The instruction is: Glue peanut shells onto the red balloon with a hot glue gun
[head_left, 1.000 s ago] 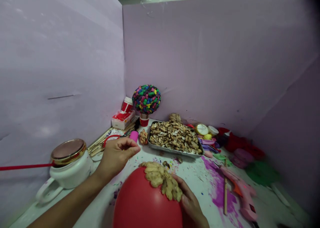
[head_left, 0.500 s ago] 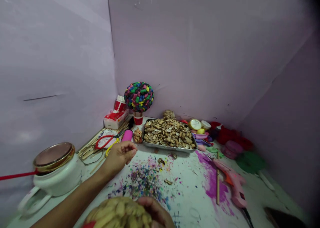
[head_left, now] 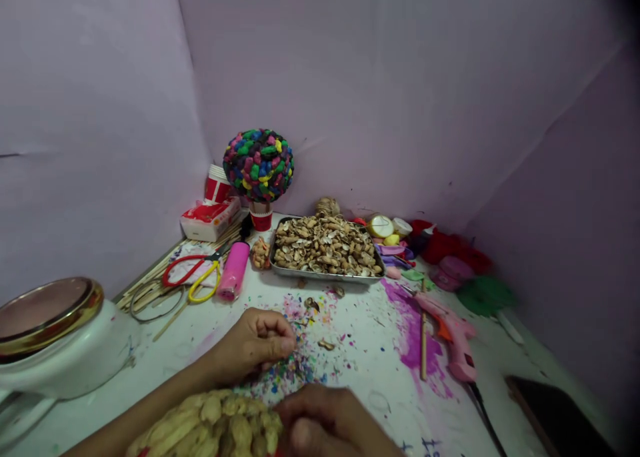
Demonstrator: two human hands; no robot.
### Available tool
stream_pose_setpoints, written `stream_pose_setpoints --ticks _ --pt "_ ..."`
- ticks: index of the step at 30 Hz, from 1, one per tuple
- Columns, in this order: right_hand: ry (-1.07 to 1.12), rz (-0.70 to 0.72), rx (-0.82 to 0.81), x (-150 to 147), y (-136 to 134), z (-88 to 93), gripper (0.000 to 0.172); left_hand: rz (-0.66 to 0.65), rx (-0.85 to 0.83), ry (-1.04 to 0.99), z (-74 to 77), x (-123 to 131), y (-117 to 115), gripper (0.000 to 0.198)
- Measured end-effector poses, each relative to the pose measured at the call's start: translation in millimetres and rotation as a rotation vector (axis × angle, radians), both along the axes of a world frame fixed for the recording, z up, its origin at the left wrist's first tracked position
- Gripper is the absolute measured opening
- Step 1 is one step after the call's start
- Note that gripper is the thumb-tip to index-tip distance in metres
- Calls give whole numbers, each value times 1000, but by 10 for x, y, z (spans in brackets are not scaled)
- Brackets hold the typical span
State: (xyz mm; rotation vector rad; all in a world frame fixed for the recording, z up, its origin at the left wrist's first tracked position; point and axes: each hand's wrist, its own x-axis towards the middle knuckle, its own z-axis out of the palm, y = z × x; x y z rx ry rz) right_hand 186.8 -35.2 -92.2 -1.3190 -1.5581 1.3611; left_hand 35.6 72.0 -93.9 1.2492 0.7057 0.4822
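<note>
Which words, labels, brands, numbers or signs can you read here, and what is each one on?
No text can be read clearly.
Red-and-white box: any print is too small to read.
Stacked cups: any lettering is too blurred to read.
Tabletop, near edge: dark handwritten marks, partly cut off, unreadable.

Here's the left forearm [head_left: 175, 389], bare from the near edge up, slim and tapering to a bare wrist, then the left hand [head_left: 260, 343], ungloved, knuckles rounded. Nearer, to its right, the right hand [head_left: 335, 418], also ungloved, its thumb blunt-tipped, its outline rather dim.
</note>
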Motion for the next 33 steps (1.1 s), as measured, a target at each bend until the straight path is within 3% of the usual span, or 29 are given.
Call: stream_pose_setpoints --ticks 3,7,11,16,27,33 --pt "-405 -61 33 309 129 68 26 -71 61 49 41 6 -12 30" --pt "-575 -167 63 583 278 -38 32 -90 20 107 128 14 -38 32" --pt "-758 -198 147 576 342 -199 32 -62 -7 111 184 2 -44 37" --pt "-913 -125 133 463 377 -178 33 -67 16 89 221 -11 -58 40" --pt "-892 -142 265 442 351 -232 21 -65 34 78 218 -14 -92 42" --pt "-871 -175 227 445 329 -180 17 -58 53 86 210 -10 -108 34"
